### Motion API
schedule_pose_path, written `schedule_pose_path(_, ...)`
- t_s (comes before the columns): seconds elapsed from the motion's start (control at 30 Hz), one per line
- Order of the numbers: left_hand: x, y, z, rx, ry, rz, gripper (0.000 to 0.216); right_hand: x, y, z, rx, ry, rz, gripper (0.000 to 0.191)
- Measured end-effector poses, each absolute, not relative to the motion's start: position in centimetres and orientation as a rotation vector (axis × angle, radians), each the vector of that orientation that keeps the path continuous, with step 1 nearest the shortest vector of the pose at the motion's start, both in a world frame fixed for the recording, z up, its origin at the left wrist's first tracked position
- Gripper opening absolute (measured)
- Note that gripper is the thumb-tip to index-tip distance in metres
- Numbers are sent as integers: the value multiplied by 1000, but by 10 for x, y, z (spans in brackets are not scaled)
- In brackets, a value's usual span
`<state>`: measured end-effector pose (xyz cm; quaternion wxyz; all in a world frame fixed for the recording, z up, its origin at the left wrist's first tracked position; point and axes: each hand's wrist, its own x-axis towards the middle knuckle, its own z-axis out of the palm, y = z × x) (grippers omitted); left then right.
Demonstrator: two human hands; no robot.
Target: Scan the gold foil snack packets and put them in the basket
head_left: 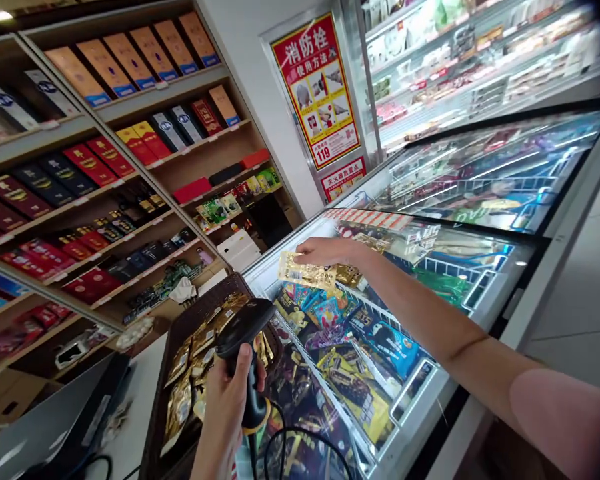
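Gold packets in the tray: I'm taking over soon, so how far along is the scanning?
Done: cannot tell; no scanned pile shows apart. In hand: the right hand holds one gold foil packet over the glass-topped chest freezer, while the left hand grips the black handheld barcode scanner. Left: many gold packets lie in the brown woven tray.

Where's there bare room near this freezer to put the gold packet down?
The freezer's glass lid right of your right hand and its gold packet is bare. A narrow white counter strip lies free left of the brown tray. Crowded: the tray, full of packets, and around the scanner in your left hand.
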<state>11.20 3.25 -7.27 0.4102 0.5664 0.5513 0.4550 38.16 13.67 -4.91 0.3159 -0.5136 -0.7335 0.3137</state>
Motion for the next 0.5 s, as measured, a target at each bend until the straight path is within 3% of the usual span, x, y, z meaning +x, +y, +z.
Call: schedule_pose_path(0.5,107,28,-77,1554,1446,1086,48,381,141,-51,-1400,-2027,855,25)
